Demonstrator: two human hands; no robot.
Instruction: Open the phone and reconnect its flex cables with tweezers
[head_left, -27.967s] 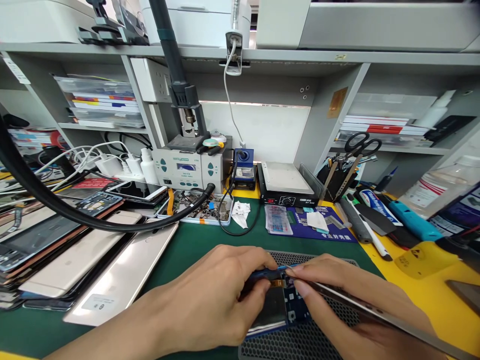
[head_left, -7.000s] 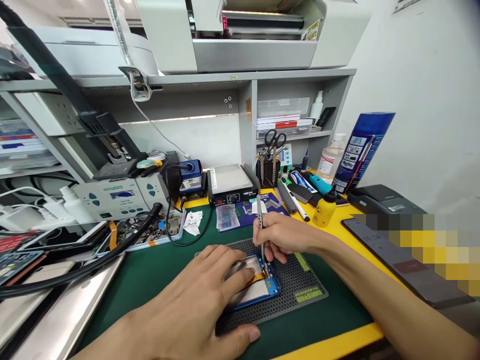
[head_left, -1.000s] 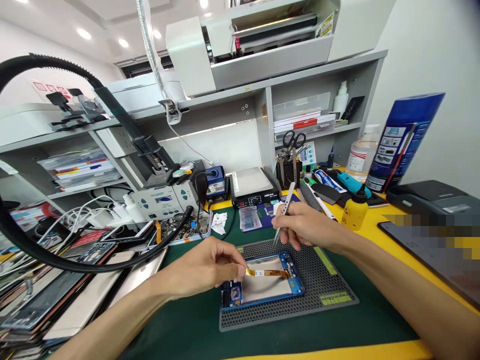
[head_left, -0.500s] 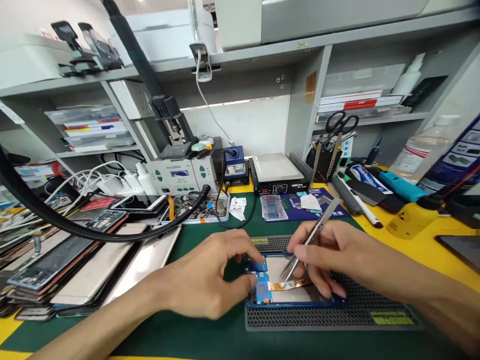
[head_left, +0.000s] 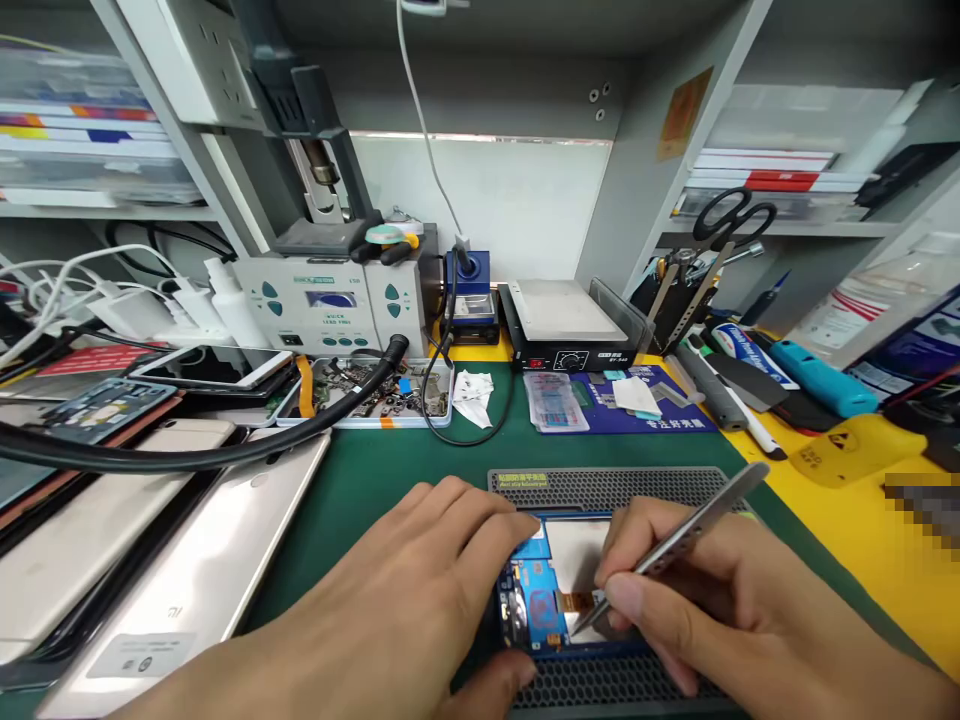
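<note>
An opened phone (head_left: 541, 600) with a blue frame and exposed blue circuit board lies on a grey perforated mat (head_left: 615, 485). Its left end is held by my left hand (head_left: 427, 590), fingertips at the far corner and thumb at the near edge. My right hand (head_left: 675, 590) grips metal tweezers (head_left: 697, 522) like a pen. The tweezer tips point down at the phone's inside, beside an orange flex cable (head_left: 574, 602) near the board. My right fingers cover the phone's right part.
Several phones and phone backs (head_left: 202, 540) lie stacked at left. A thick black hose (head_left: 225, 455) crosses above them to a tray of small parts (head_left: 450, 400). Behind stand a soldering station (head_left: 330, 300) and a heating plate (head_left: 570, 310). A yellow bottle (head_left: 862, 447) lies at right.
The view has moved closer and lower. My left hand has flattened over the phone's left end. The tweezer tips have shifted toward the near edge beside the flex cable, and the tweezers lean lower.
</note>
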